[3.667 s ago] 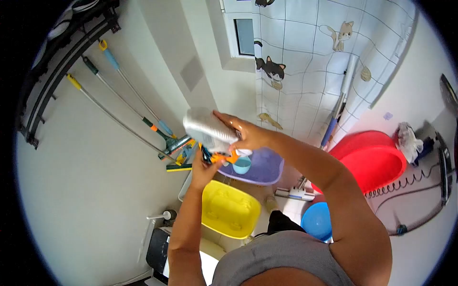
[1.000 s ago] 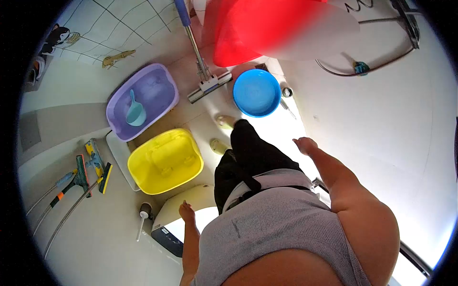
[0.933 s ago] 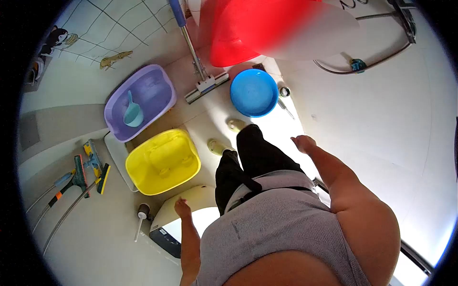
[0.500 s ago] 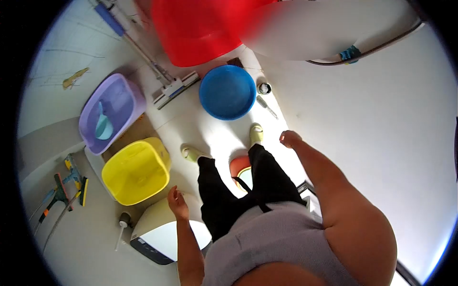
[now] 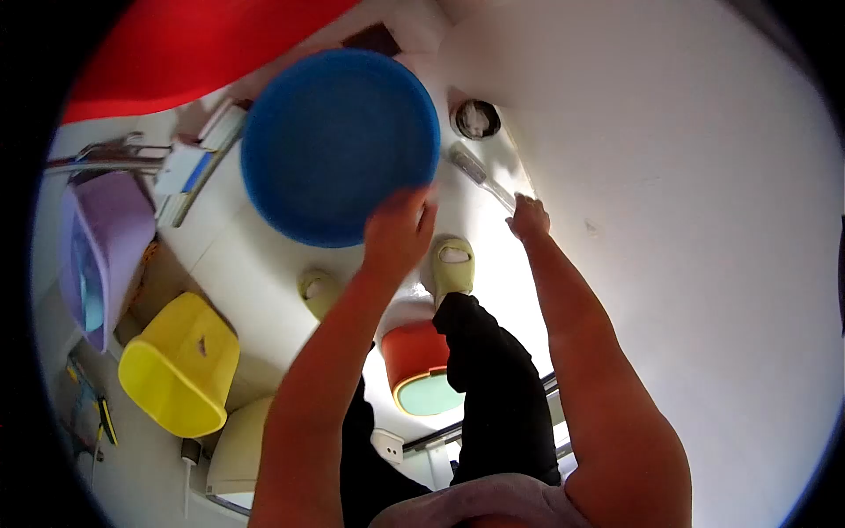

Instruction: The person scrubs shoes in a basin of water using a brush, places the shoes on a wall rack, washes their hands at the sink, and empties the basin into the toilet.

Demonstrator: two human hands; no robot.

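Note:
My right hand [image 5: 530, 217] is low at the right, fingers curled round the handle end of a pale grey brush [image 5: 480, 172]. The brush lies slantwise on the floor beside the wall, and my fingers cover the tip of its handle. My left hand [image 5: 400, 229] is loosely closed with nothing visible in it; it overlaps the near right rim of a round blue basin [image 5: 295, 231]. Whether it touches the rim I cannot tell. Just beyond the brush stands a small dark cup [image 5: 475, 120] with something white inside.
At left are a purple tub [image 5: 114, 220], a yellow bin [image 5: 189, 361] and a floor squeegee [image 5: 189, 167]. A large red object [image 5: 194, 53] is at the top left. Between my legs stands a red bucket [image 5: 414, 352] with a pale green inside. A white wall [image 5: 687, 246] runs along the right.
My head has come lower and the basin looks much larger. My right hand has come down to the brush handle. My left hand has swung forward from my side to over the basin rim.

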